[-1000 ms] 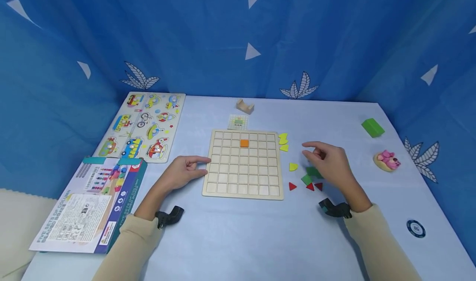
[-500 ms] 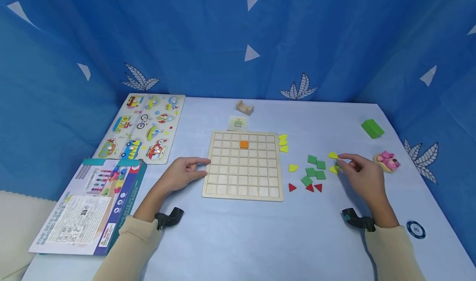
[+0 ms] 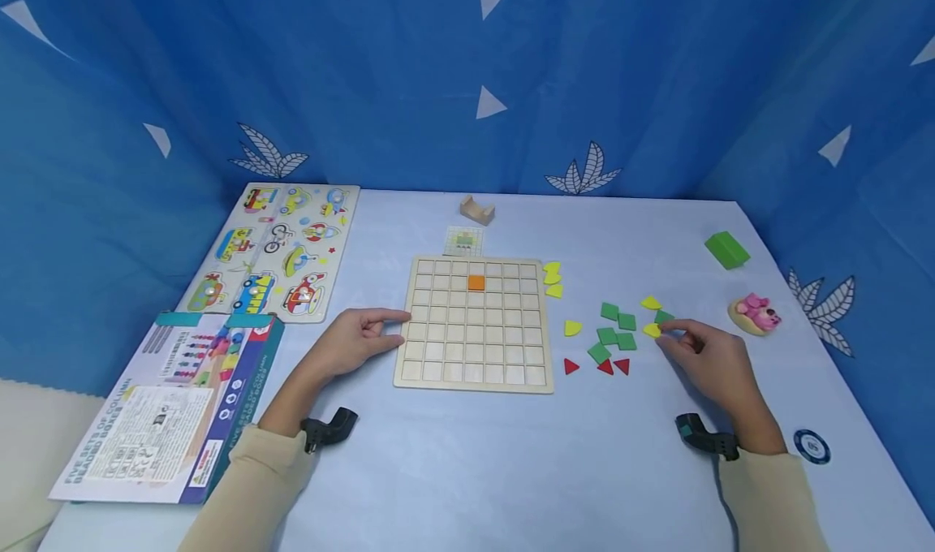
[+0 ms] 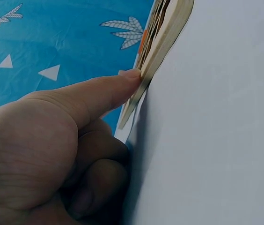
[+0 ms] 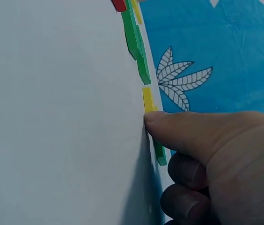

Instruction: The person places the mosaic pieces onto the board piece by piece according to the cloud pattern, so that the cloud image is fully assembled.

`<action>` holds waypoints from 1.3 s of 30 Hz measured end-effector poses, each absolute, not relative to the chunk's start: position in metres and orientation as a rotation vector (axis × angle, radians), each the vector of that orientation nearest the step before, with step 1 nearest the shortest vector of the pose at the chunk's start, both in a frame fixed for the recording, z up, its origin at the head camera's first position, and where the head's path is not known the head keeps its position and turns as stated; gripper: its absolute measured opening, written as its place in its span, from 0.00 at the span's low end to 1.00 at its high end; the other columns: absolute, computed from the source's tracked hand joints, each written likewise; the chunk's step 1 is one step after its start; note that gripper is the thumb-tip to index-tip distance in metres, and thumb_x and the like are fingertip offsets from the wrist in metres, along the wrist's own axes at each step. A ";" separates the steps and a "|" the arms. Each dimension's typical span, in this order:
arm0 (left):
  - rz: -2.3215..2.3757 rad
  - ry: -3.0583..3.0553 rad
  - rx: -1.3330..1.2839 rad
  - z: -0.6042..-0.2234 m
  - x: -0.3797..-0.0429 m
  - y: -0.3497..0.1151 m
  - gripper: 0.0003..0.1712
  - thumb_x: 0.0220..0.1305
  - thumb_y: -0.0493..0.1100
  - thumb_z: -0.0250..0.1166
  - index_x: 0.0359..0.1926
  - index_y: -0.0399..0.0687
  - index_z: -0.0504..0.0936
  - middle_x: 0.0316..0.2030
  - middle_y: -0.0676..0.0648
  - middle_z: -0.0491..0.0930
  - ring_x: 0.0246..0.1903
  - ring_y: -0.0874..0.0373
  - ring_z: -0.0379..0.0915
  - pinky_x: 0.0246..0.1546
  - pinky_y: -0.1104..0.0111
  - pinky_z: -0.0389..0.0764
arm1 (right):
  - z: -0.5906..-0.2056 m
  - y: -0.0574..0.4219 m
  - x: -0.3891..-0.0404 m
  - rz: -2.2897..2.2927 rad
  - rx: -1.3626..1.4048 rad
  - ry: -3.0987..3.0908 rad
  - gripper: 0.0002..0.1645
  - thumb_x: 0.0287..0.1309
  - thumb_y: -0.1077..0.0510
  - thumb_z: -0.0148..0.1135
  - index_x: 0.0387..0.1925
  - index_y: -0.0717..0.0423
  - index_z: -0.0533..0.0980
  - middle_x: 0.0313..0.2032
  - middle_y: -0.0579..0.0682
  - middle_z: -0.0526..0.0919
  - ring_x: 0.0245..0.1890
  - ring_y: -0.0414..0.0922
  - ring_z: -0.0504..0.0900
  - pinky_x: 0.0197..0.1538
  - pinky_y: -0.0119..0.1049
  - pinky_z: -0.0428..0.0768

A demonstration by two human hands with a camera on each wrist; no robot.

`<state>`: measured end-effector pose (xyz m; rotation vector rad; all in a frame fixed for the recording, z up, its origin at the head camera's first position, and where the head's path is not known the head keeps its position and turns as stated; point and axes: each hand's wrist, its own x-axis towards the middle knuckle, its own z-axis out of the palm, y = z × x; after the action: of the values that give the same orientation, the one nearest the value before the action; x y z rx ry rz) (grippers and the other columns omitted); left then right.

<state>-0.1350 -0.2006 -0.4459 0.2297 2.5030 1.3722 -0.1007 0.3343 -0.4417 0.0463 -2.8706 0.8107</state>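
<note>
My left hand (image 3: 358, 341) is at the left edge of a wooden grid board (image 3: 401, 365), thumb and forefinger stretched out to its rim. In the left wrist view the thumb (image 4: 106, 93) touches the board's side, and the other fingers are curled. One orange square tile (image 3: 476, 282) sits in an upper cell. My right hand (image 3: 712, 365) pinches a yellow rounded tile (image 3: 651, 330) on the table. The right wrist view shows the thumb (image 5: 169, 124) against that tile's side. A second yellow tile (image 3: 651, 303) and a green square tile (image 3: 663, 316) lie close by the fingertips.
Several green tiles (image 3: 607, 336), red triangles (image 3: 571, 366) and yellow tiles (image 3: 573, 328) lie right of the board. A pattern card (image 3: 463, 242) and wooden holder (image 3: 477, 210) are behind it. Left are a puzzle board (image 3: 292, 235) and box (image 3: 161, 414); right, a green block (image 3: 726, 250) and pink figurine (image 3: 758, 314).
My right hand has moved right from the green tiles to the far yellow tile, then slightly nearer to the lower one. The left hand stays at the board's edge.
</note>
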 end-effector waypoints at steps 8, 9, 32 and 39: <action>1.372 2.507 0.226 -0.445 -0.134 -0.200 0.20 0.65 0.44 0.72 0.58 0.55 0.86 0.15 0.53 0.59 0.16 0.58 0.54 0.24 0.66 0.61 | -0.445 0.334 -0.101 0.817 0.062 -2.871 0.17 0.64 0.57 0.71 0.53 0.57 0.83 0.21 0.49 0.67 0.25 0.47 0.67 0.22 0.33 0.64; 1.372 2.507 0.226 -0.445 -0.134 -0.200 0.20 0.65 0.44 0.72 0.58 0.55 0.86 0.14 0.53 0.59 0.16 0.59 0.54 0.24 0.66 0.60 | -0.446 0.333 -0.101 0.819 0.065 -2.870 0.17 0.64 0.57 0.71 0.53 0.57 0.83 0.21 0.49 0.67 0.25 0.47 0.67 0.23 0.33 0.64; 1.381 2.508 0.234 -0.446 -0.133 -0.200 0.20 0.65 0.44 0.72 0.58 0.53 0.86 0.15 0.53 0.59 0.16 0.59 0.54 0.24 0.66 0.60 | -0.445 0.330 -0.102 0.860 -0.010 -2.884 0.18 0.60 0.46 0.74 0.39 0.56 0.81 0.21 0.49 0.68 0.24 0.47 0.68 0.23 0.37 0.62; 1.373 2.515 0.237 -0.447 -0.134 -0.200 0.21 0.65 0.44 0.72 0.58 0.53 0.86 0.14 0.54 0.59 0.16 0.59 0.54 0.23 0.66 0.60 | -0.448 0.327 -0.102 0.842 0.123 -2.868 0.24 0.63 0.54 0.73 0.59 0.56 0.82 0.22 0.48 0.68 0.26 0.46 0.68 0.24 0.33 0.64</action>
<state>-0.1338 -0.2004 -0.4472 0.2375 2.5150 1.3733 -0.1020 0.3267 -0.4484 0.1228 -2.8683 0.8424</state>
